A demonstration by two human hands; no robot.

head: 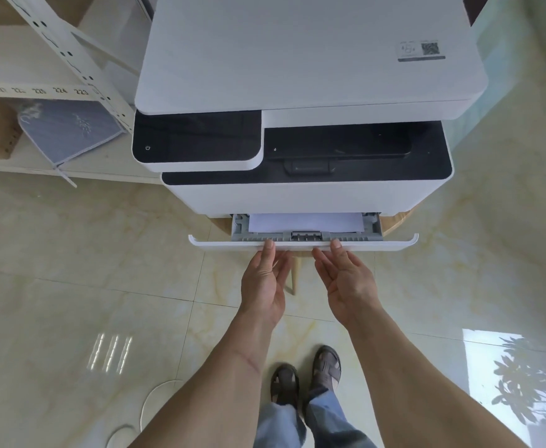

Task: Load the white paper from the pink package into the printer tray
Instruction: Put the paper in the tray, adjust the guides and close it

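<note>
A white printer point(307, 59) with black panels stands in front of me on a low wooden stand. Its paper tray point(375, 245) is pulled partway out at the bottom. White paper point(304, 221) lies flat inside the tray, behind a grey guide. My left hand point(267, 279) and my right hand point(346, 279) are side by side at the middle of the tray's white front lip, thumbs on top of the lip and fingers under it. No pink package is in view.
A white shelf unit point(39, 59) with numbered labels stands at the left, holding a grey-blue cushion point(68, 130) and cardboard boxes. The floor is glossy cream tile point(71, 286). My sandalled feet point(304, 376) are below the tray. A white cable point(148, 402) loops on the floor at lower left.
</note>
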